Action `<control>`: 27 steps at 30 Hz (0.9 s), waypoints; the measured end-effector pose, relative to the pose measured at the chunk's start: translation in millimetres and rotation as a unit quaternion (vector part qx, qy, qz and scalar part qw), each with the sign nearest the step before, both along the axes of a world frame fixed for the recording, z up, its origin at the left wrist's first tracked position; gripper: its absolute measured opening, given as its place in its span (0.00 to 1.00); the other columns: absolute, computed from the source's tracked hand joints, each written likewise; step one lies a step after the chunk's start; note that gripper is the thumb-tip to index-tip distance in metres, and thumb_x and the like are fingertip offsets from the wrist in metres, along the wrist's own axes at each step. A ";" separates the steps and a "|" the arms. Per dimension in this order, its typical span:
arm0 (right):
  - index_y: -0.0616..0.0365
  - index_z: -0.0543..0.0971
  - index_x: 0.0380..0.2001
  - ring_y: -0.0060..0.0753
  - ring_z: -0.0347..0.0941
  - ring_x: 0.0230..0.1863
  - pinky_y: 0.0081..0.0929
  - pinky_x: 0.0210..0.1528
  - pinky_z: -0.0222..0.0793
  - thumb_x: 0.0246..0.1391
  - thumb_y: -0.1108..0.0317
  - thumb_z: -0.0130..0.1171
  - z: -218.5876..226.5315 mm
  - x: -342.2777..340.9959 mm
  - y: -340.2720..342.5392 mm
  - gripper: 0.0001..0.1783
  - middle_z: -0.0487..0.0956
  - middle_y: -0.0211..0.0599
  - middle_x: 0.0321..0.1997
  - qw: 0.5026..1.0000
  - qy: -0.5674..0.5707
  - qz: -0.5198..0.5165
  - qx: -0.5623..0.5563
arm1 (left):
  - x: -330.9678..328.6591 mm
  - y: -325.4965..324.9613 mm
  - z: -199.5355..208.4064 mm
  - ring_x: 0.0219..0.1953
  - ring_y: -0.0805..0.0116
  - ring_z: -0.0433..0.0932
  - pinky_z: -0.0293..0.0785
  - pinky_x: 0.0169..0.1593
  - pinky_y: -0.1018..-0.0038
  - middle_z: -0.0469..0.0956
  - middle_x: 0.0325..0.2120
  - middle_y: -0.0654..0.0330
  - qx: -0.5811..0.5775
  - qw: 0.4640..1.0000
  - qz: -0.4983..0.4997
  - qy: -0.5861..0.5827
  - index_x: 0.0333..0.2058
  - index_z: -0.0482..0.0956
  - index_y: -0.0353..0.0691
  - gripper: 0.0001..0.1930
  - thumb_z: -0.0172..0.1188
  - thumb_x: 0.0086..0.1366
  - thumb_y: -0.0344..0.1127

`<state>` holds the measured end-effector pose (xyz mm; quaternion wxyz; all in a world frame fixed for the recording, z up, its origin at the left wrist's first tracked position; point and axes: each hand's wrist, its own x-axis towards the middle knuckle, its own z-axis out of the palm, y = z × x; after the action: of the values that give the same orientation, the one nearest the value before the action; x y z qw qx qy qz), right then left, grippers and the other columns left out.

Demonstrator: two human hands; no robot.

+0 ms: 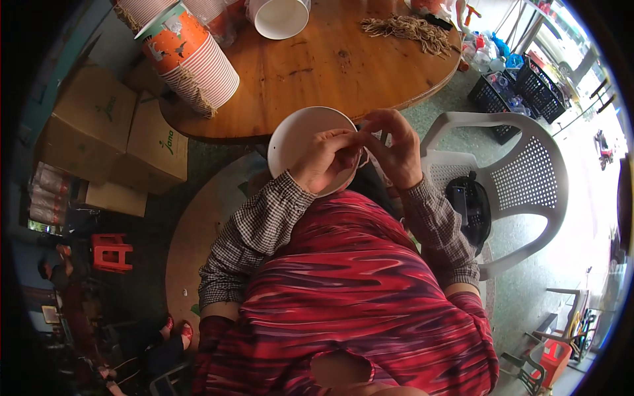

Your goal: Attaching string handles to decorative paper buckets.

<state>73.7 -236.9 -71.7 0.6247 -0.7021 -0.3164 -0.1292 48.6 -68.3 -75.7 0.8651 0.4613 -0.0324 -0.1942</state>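
Observation:
A round paper bucket (290, 135) with a white inside rests at my lap, its mouth facing up. A small dark hole shows in its wall at the left. My left hand (327, 156) is over the bucket's mouth, thumb and fingers pinched together. Close against it at the right rim is my right hand (395, 146), fingers bent and pinched too. The fingertips of both hands meet; what they hold between them is too small and hidden to make out.
On the wooden table (330, 76) are a leaning stack of orange-and-striped paper buckets (201, 72), another white-lined bucket (282, 18) and a bundle of brown twine (413, 33). A plastic armchair (531, 168) stands right; cardboard boxes (99, 122) are left. A person sits at lower left.

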 end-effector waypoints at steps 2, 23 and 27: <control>0.62 0.74 0.39 0.23 0.76 0.35 0.21 0.41 0.70 0.45 0.75 0.65 -4.1 3.0 2.0 0.16 0.80 0.33 0.33 0.999 0.032 -0.015 0.036 | -5.1 -1.6 3.8 0.25 0.79 0.71 0.67 0.31 0.82 0.75 0.25 0.63 -0.010 1.000 0.011 0.015 0.34 0.76 0.34 0.08 0.52 0.67 0.33; 0.63 0.78 0.36 0.12 0.69 0.29 0.12 0.31 0.66 0.55 0.69 0.60 -33.6 1.6 0.1 0.08 0.79 0.25 0.30 0.939 0.279 0.127 0.153 | -7.0 -4.1 -4.2 0.27 0.80 0.71 0.70 0.33 0.83 0.73 0.24 0.66 0.024 0.997 0.078 -0.015 0.36 0.76 0.35 0.06 0.55 0.65 0.31; 0.63 0.78 0.34 0.10 0.67 0.24 0.11 0.26 0.63 0.55 0.70 0.60 -38.7 0.0 1.5 0.07 0.77 0.23 0.25 0.957 0.252 0.075 0.123 | -8.3 -6.7 -2.7 0.26 0.79 0.71 0.70 0.33 0.84 0.73 0.24 0.66 0.058 0.990 0.118 -0.041 0.36 0.75 0.34 0.06 0.55 0.64 0.31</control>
<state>73.7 -235.3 -110.4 0.7737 -0.6038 -0.1821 0.0608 40.2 -74.9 -78.4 0.8519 0.5186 -0.0019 -0.0728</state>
